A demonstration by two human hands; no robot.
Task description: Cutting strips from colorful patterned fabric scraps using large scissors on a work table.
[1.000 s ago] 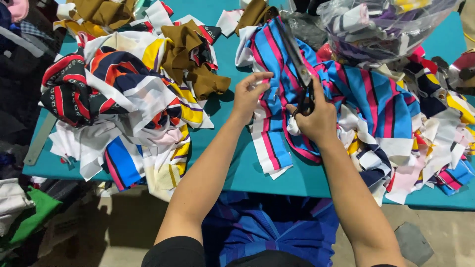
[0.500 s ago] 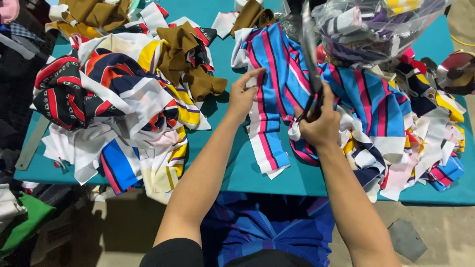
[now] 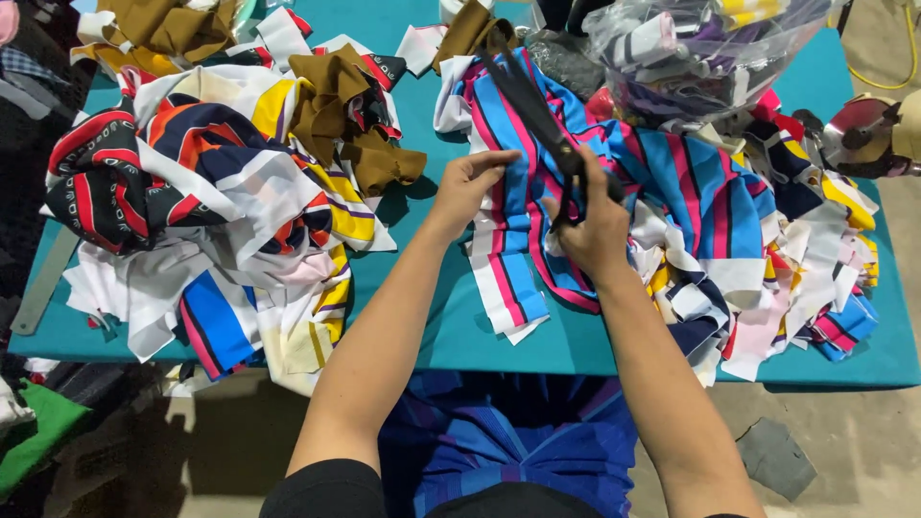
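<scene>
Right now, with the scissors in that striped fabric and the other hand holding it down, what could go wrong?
The left hand pins the striped fabric right beside the scissors held by the right hand, so its fingers could get nicked. The layers look bunched, so the blades may catch folds underneath. Loose scraps hang over the table edge and could slide off if the fabric is tugged.

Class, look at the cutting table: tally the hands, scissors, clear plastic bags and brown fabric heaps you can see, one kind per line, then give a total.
Hands: 2, left hand and right hand
Scissors: 1
Clear plastic bag: 1
Brown fabric heaps: 3
Total: 7
</scene>
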